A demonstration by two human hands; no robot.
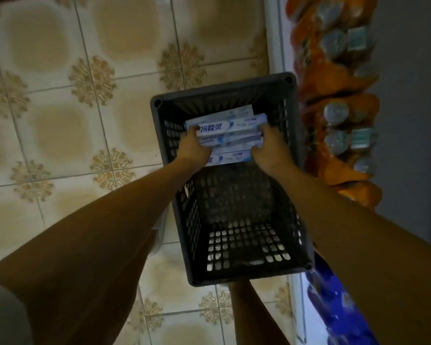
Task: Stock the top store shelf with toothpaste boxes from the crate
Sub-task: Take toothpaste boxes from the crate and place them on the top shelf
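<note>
A dark grey plastic crate [244, 277] with slotted walls stands on the tiled floor below me. Several white and blue toothpaste boxes [229, 131] lie stacked at its far end; the near half of the crate floor is bare. My left hand [193, 148] grips the left ends of the upper boxes, fingers curled round them. My right hand [271, 145] grips the right ends of the same boxes. One more toothpaste box [230, 158] lies just below, between my wrists. The top shelf is out of view.
Shelves on the right hold orange packs with silver-topped containers [334, 115] and, lower down, blue packs [334, 307], close to the crate's right wall. Cream patterned floor tiles [60, 120] spread to the left. My leg [254, 312] shows under the crate's near edge.
</note>
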